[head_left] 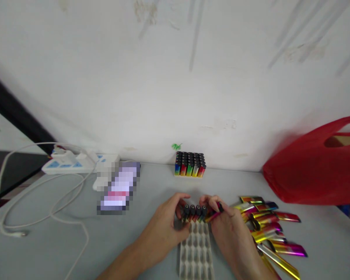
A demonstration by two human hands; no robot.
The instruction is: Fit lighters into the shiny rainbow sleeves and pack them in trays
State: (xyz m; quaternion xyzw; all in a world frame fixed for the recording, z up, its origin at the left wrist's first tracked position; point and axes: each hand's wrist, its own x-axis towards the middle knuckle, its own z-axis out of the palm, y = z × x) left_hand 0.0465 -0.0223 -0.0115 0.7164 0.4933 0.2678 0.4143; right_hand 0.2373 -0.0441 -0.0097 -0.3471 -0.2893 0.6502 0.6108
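A pale tray [196, 251] with rows of small compartments lies in front of me. Several lighters [195, 213] with black tops stand side by side in its far row. My left hand [170, 221] curls around the left end of that row, with thumb and fingers closed on the leftmost lighter. On the other side, my right hand [226, 221] grips a tilted lighter with a reddish body and a black top, close to the row's right end. Its fingers partly cover that lighter.
A full block of coloured lighters [190, 165] stands by the wall. Loose lighters in shiny wraps [268, 225] are heaped on the right, below a red bag [303, 171]. To the left lie a blurred-out phone [121, 186], a power strip [72, 163] and a white cable [84, 229].
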